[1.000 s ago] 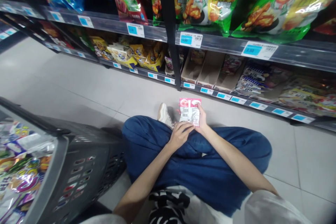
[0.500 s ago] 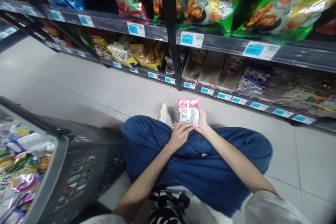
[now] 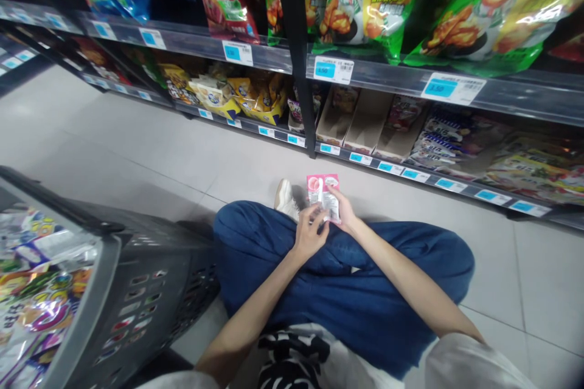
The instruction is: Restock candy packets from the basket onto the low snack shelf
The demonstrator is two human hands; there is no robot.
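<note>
A small flat packet (image 3: 329,181), pink with a white panel of fine print on its back, is held up above my crossed legs. My right hand (image 3: 345,213) grips it along its right side, with the thumb over the printed face. A narrow white strip runs down the middle of the packet. My left hand (image 3: 310,233) is at the packet's lower left, its fingers bent and spread apart over the lower part. Whether those fingertips touch the packet, I cannot tell. They cover part of its lower print.
At my left stands a grey shopping basket (image 3: 150,292) full of snack bags (image 3: 43,304). In front runs a shelf (image 3: 392,76) with green chip bags (image 3: 360,6), price tags and low cardboard boxes (image 3: 365,124). A white shoe (image 3: 285,197) shows beyond my knee.
The packet has shifted slightly left and tilted. My left hand's fingers, earlier stretched along its lower edge, have lifted and bent over its lower face.
</note>
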